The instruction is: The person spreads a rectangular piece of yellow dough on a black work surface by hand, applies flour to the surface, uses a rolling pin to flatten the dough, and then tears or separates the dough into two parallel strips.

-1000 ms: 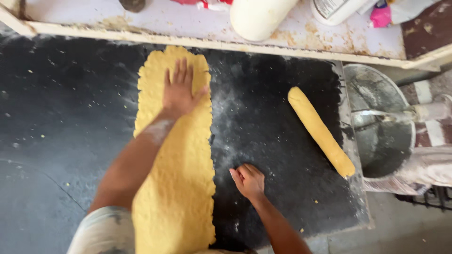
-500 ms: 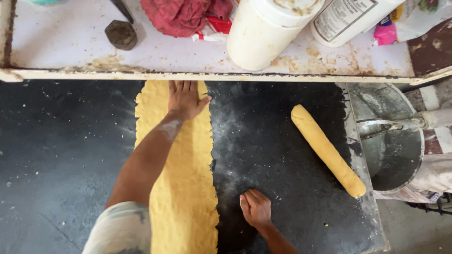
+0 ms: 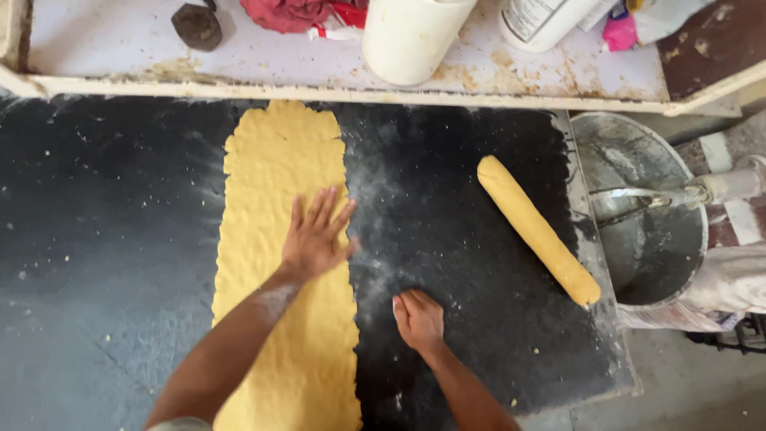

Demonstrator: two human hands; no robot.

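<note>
Left hand (image 3: pixel 315 239) flat on dough sheet (image 3: pixel 279 199), fingers spread wide. Right hand (image 3: pixel 418 318) on bench (image 3: pixel 120 239), fingers together, holding nothing. Dough roll (image 3: pixel 536 230) apart.

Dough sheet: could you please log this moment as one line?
left hand: flat on dough sheet | right hand: on slab, beside sheet | dough roll: apart, right

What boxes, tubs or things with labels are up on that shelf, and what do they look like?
White tub: middle of the shelf, round, plain cream-white, no label showing.
White container: right of the tub, tilted, white label with small dark print.
Pink packet: further right, small, bright pink.
Red-and-white wrapper: left of the tub, beside a red cloth.
</note>
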